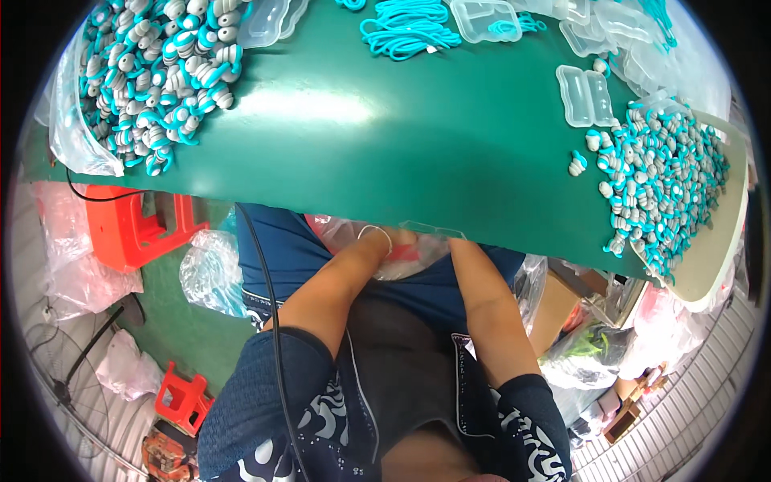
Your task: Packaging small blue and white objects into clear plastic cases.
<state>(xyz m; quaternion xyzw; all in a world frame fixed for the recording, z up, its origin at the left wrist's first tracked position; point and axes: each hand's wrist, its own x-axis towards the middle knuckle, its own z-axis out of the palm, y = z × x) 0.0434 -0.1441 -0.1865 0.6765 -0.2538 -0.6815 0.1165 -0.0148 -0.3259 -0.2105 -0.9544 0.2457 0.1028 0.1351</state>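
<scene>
My left hand (401, 241), with a white band at its wrist, is in my lap just below the table's near edge. It is blurred and its fingers are hard to make out. My right forearm (487, 309) reaches to the same edge, which hides the right hand. Between the hands shows the edge of a clear plastic piece (434, 230), perhaps a case. Beneath them lies a clear bag with red patches (333, 231); whether either hand grips anything cannot be seen.
Grey-and-turquoise earplug-like pieces fill a clear bag (161, 80) at far left and spill from a pale tub (719, 249) at right. Turquoise cords (405, 28) and open clear cases (585, 96) lie on the green table (361, 153). A black cable (269, 297) hangs by my left arm; red stools (120, 229) stand left.
</scene>
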